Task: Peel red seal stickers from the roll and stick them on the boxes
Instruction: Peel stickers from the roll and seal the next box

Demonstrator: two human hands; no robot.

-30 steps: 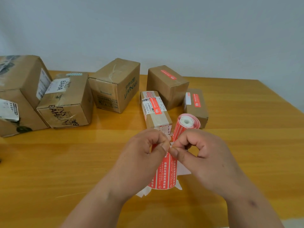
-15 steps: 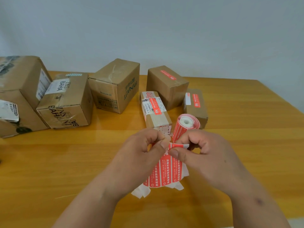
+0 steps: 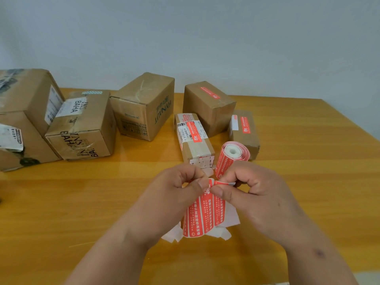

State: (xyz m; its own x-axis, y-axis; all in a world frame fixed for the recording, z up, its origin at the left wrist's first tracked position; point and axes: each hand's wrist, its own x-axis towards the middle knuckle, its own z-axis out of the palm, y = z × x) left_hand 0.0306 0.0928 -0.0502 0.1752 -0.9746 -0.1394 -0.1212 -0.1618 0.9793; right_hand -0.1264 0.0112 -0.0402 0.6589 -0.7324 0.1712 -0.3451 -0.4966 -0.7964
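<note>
Left hand pinches the strip, right hand pinches a lifted sticker corner: peel slowly toward 3 o'clock, low angle.

Left edge: we lose part of the largest box past the frame. Sticker strip: its upper end is hidden in both grips, left hand and right hand. We cannot read its print. Forearms run off the bottom edge.

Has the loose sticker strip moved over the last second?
Yes. The strip has swung left, its lower end toward the left wrist, while the roll beside the box stays put.
</note>
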